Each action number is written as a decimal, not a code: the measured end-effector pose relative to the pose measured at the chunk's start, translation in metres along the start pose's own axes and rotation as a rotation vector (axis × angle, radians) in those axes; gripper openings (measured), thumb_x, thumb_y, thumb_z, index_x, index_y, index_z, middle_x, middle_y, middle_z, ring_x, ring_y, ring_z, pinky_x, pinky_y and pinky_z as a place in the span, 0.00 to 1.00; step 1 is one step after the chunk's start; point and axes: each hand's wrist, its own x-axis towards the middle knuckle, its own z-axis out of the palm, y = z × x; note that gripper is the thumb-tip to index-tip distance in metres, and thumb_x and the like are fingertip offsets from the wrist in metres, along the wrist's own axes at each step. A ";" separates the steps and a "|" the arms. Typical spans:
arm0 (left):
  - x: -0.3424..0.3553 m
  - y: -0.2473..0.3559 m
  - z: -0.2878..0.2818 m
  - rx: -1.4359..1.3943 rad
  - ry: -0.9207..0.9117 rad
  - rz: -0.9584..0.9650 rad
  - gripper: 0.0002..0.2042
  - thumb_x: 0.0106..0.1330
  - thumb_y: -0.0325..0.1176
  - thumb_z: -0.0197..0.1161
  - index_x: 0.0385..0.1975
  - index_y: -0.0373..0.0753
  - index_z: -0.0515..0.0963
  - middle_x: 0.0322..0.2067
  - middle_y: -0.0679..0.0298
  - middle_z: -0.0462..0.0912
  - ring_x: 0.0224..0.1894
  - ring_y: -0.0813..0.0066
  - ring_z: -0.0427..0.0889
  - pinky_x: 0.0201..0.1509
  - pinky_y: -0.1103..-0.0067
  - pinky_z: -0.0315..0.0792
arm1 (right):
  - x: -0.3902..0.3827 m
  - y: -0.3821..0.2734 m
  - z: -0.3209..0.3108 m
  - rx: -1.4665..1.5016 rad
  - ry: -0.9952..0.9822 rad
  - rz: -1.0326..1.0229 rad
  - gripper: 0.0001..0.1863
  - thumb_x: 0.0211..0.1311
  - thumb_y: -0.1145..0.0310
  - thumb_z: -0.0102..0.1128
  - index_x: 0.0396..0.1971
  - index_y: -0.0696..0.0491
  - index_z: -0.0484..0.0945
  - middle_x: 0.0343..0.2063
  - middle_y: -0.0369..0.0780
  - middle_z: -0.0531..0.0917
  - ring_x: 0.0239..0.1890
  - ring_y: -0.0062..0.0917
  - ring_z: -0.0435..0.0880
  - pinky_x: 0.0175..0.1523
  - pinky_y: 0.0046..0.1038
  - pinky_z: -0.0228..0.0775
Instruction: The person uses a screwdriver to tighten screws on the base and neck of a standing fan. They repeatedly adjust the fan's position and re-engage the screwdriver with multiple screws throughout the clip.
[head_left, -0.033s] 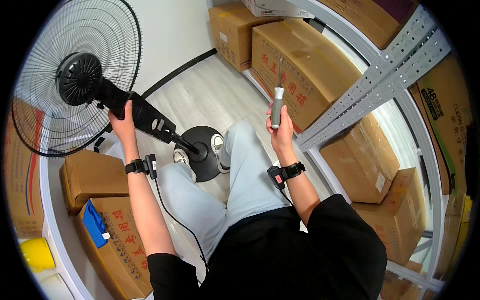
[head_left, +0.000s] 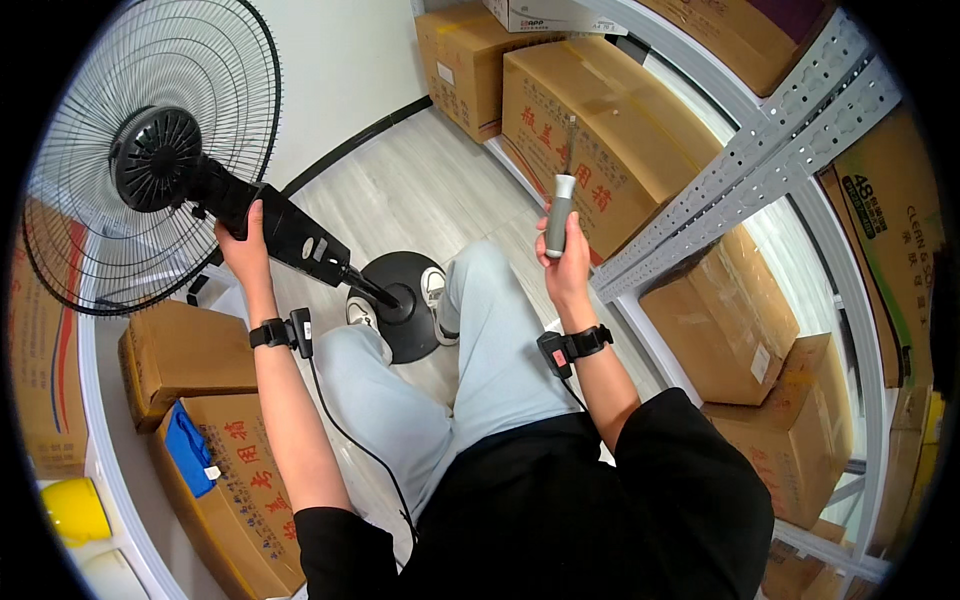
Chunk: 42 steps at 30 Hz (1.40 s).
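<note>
My left hand (head_left: 243,240) is closed around the black neck housing (head_left: 290,230) of a standing fan, below its motor (head_left: 160,160) and wire guard (head_left: 80,260). The fan's pole runs down to a round black base (head_left: 388,342) on the floor between my shoes. My right hand (head_left: 568,260) holds a screwdriver (head_left: 559,218) by its grey handle, metal shaft pointing up and away from me in front of a cardboard box.
Metal shelving (head_left: 760,150) with stacked cardboard boxes (head_left: 600,120) runs along the right side. More boxes (head_left: 190,360), a blue cloth (head_left: 188,448) and a yellow object (head_left: 75,510) are at the left. A white wall (head_left: 340,70) stands ahead, beyond pale flooring (head_left: 440,180).
My right hand and the screwdriver have shifted very slightly to the right. The fan and my left hand look unchanged.
</note>
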 end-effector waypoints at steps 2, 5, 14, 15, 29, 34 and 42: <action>-0.001 0.006 0.008 0.032 -0.020 0.000 0.35 0.57 0.52 0.67 0.55 0.29 0.67 0.50 0.52 0.76 0.51 0.61 0.76 0.57 0.74 0.66 | -0.004 -0.008 -0.013 -0.009 0.019 -0.043 0.24 0.73 0.52 0.38 0.49 0.58 0.69 0.30 0.37 0.77 0.20 0.15 0.72 0.21 0.17 0.58; -0.002 0.007 0.004 -0.001 -0.003 0.021 0.35 0.57 0.52 0.68 0.55 0.29 0.68 0.50 0.52 0.76 0.52 0.62 0.75 0.58 0.74 0.65 | -0.006 -0.013 -0.022 -0.038 0.046 -0.046 0.23 0.74 0.53 0.38 0.50 0.59 0.69 0.31 0.37 0.77 0.21 0.16 0.73 0.24 0.19 0.61; 0.000 0.006 0.008 -0.025 0.008 0.063 0.33 0.55 0.53 0.69 0.49 0.30 0.70 0.44 0.53 0.78 0.47 0.64 0.77 0.53 0.74 0.68 | -0.004 -0.013 -0.003 -0.108 -0.010 -0.043 0.18 0.72 0.57 0.43 0.46 0.58 0.71 0.35 0.41 0.79 0.28 0.20 0.78 0.33 0.22 0.70; 0.000 0.007 0.009 -0.020 0.008 0.063 0.33 0.55 0.53 0.69 0.49 0.30 0.70 0.44 0.53 0.78 0.47 0.64 0.77 0.53 0.74 0.68 | -0.004 -0.013 -0.001 -0.118 -0.017 -0.039 0.18 0.72 0.57 0.44 0.45 0.58 0.71 0.35 0.41 0.79 0.28 0.20 0.79 0.34 0.22 0.71; -0.005 -0.008 -0.002 -0.052 -0.055 0.107 0.30 0.55 0.41 0.68 0.53 0.30 0.67 0.48 0.46 0.73 0.51 0.51 0.73 0.56 0.67 0.66 | -0.006 0.006 -0.032 -0.094 0.143 0.007 0.16 0.69 0.55 0.49 0.42 0.53 0.73 0.29 0.37 0.80 0.22 0.15 0.74 0.25 0.17 0.62; -0.008 -0.001 -0.005 -0.038 -0.045 0.112 0.31 0.56 0.41 0.68 0.56 0.32 0.65 0.50 0.47 0.71 0.54 0.50 0.70 0.58 0.66 0.65 | -0.003 0.000 -0.016 -0.122 0.190 0.015 0.16 0.69 0.53 0.49 0.38 0.52 0.73 0.29 0.36 0.79 0.22 0.15 0.73 0.26 0.17 0.61; -0.011 -0.004 -0.003 -0.054 -0.031 0.070 0.32 0.55 0.44 0.69 0.56 0.33 0.65 0.50 0.49 0.72 0.54 0.54 0.72 0.57 0.67 0.66 | -0.001 -0.005 -0.026 -0.088 0.198 0.023 0.16 0.69 0.53 0.50 0.41 0.51 0.72 0.28 0.35 0.77 0.22 0.16 0.72 0.25 0.18 0.61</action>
